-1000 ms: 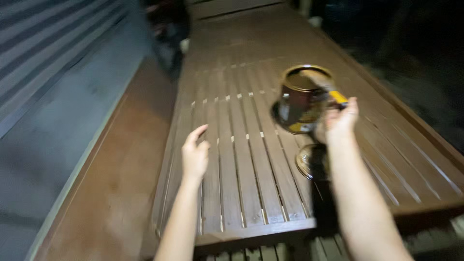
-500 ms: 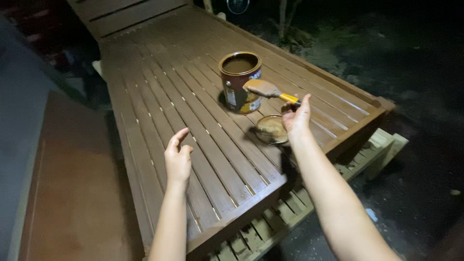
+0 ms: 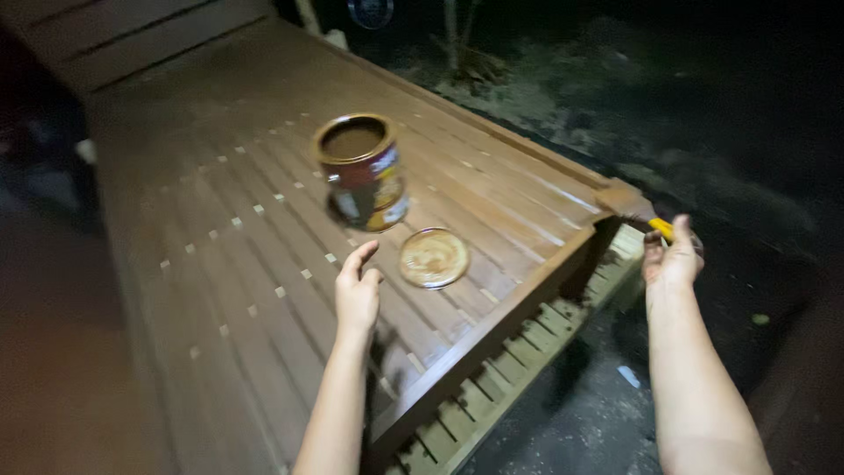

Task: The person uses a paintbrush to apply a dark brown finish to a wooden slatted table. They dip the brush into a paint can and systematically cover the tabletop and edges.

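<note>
An open paint can with brown stain inside stands on a brown slatted wooden deck. Its round lid lies flat on the slats just to the right of it. My left hand hovers over the slats with fingers apart, holding nothing, a short way from the lid. My right hand is out past the deck's right corner, closed on a paintbrush with a yellow handle. The bristles rest at the deck's corner.
Under the deck's near edge a pallet of lighter wooden slats sticks out. Dark ground with scattered debris lies to the right. A dark wall or step runs along the left.
My right hand carried the brush from beside the can out to the deck's right corner. The view swung left and closer. My left hand stayed over the slats.
</note>
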